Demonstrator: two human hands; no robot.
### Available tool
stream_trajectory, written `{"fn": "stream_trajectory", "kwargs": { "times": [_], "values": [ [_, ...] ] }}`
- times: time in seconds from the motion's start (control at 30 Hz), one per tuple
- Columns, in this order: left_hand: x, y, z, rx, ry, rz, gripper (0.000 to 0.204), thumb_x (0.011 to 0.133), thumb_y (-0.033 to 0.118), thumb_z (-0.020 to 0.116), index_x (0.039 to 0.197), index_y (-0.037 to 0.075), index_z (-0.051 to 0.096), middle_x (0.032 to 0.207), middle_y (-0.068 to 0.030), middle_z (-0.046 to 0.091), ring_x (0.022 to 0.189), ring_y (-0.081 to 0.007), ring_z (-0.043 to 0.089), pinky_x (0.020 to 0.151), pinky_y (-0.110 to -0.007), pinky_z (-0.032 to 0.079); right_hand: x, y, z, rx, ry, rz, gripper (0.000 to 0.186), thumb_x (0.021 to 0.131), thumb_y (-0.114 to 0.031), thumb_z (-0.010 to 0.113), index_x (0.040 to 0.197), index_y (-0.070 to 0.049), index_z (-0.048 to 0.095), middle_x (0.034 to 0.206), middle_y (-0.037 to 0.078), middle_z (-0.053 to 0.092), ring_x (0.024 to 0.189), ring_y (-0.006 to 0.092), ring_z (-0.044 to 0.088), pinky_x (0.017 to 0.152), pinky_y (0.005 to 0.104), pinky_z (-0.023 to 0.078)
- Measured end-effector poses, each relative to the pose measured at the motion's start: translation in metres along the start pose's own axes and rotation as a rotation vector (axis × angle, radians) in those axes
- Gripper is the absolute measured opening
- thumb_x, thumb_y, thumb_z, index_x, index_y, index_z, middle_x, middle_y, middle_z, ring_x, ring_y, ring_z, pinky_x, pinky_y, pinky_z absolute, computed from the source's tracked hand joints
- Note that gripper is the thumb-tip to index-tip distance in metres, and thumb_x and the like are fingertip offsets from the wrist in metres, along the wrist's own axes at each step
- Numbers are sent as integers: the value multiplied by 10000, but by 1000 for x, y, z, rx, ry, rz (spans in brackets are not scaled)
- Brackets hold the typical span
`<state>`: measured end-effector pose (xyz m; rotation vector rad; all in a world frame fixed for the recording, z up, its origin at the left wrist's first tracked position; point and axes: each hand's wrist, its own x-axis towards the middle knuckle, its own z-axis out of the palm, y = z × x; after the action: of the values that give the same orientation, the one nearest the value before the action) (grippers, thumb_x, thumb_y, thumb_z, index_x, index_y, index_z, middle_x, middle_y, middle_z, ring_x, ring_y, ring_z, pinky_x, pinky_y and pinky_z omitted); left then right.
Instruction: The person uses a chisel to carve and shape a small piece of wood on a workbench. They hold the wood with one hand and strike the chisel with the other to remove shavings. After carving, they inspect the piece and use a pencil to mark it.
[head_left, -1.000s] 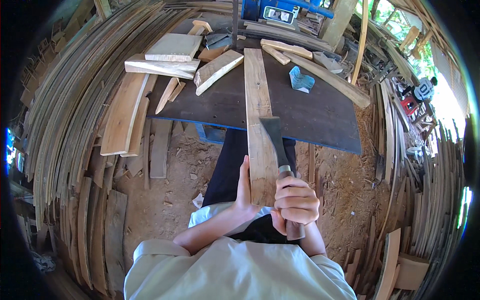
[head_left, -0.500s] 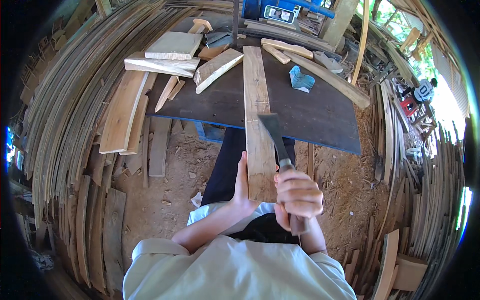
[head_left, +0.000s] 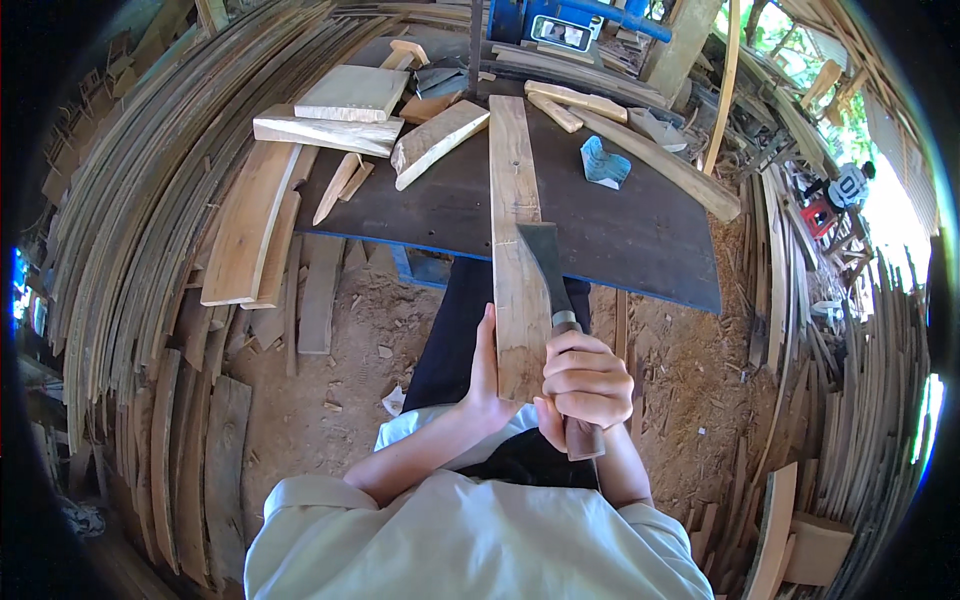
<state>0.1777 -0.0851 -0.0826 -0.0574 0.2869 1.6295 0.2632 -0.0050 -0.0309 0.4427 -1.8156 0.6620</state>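
A long narrow wooden plank (head_left: 516,220) lies lengthwise over the dark worktable (head_left: 640,230), its near end sticking out toward me. My left hand (head_left: 484,372) presses flat against the plank's left edge near that end. My right hand (head_left: 582,382) is closed around the wooden handle of a broad-bladed chopping knife (head_left: 548,270). The dark blade lies along the plank's right edge, at the table's front edge.
Several cut wood blocks (head_left: 352,92) and offcuts (head_left: 438,142) lie on the table's left and far side, and a blue-grey folded piece (head_left: 603,164) on the right. Stacks of long bent planks (head_left: 130,260) ring the sawdust floor (head_left: 340,370). A blue machine (head_left: 560,25) stands behind the table.
The knife blade has shifted slightly along the plank's right edge, and my right hand moved a little with it. My left hand stays on the plank.
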Motion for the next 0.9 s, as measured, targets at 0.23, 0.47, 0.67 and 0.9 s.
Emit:
{"fn": "stream_trajectory", "kwargs": {
  "times": [0.23, 0.47, 0.67, 0.9],
  "values": [
    [4, 2, -19, 7, -144, -20, 711, 940, 673, 230, 1312, 127, 493, 1159, -82, 598, 1053, -206, 597, 887, -389, 501, -9, -14, -2, 19, 4, -20, 191, 572, 78, 574, 513, -46, 442, 530, 64, 482, 481, 215, 507, 571, 372, 503],
    [3, 1, -13, -52, -139, -23, 720, 931, 686, 240, 1317, 135, 497, 1170, -71, 601, 1080, -212, 586, 923, -398, 483, -7, -1, 1, 25, 4, -26, 176, 583, 76, 563, 519, -40, 448, 535, 61, 477, 480, 210, 500, 565, 375, 501],
    [5, 3, -25, -28, -170, -56, 710, 927, 686, 265, 1331, 148, 490, 1181, -53, 601, 1086, -206, 585, 923, -385, 482, -10, -11, 1, 5, 4, -14, 182, 589, 88, 570, 523, -35, 453, 539, 61, 486, 486, 219, 507, 561, 372, 493],
    [5, -1, -27, -125, -192, -39, 707, 933, 679, 262, 1339, 145, 484, 1207, -57, 594, 1098, -213, 582, 927, -388, 483, -9, -2, 4, -3, -9, -24, 176, 577, 83, 588, 532, -31, 460, 543, 65, 486, 496, 223, 520, 569, 380, 493]
  ]
}}
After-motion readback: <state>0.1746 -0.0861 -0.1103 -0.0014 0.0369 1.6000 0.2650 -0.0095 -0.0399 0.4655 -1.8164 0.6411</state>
